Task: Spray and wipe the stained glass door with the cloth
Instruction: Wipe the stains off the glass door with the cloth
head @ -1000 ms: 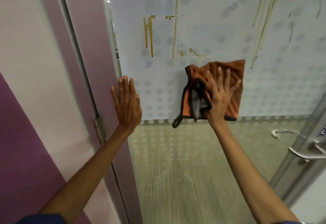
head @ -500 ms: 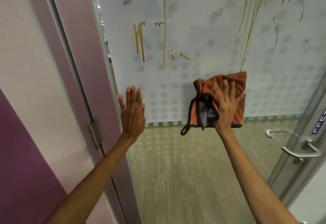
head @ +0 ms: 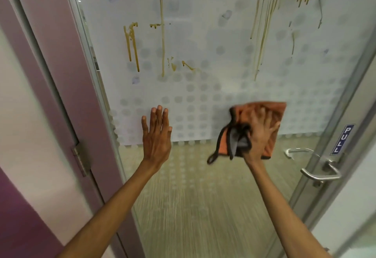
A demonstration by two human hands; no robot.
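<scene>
The frosted glass door [head: 203, 40] fills the view, dotted in its lower band. Brown drip stains [head: 132, 44] run down its upper left, and more brown streaks [head: 262, 30] run down its upper right. My right hand [head: 259, 135] presses a folded orange cloth [head: 274, 115] with a dark edge and grey underside flat against the glass, at the bottom of the frosted band and below the streaks. My left hand [head: 157, 135] lies flat on the glass near the hinge side, fingers up and slightly apart, holding nothing. No spray bottle is in view.
A mauve door frame [head: 67, 74] with a metal hinge [head: 81, 160] stands at the left. At the right edge are a steel lever handle [head: 319, 173] and a blue PULL sign [head: 342, 138]. Through the clear lower glass a striped floor [head: 193, 207] shows.
My right hand has slid the cloth down and to the right on the glass. My left hand has shifted right, off the frame edge onto the glass.
</scene>
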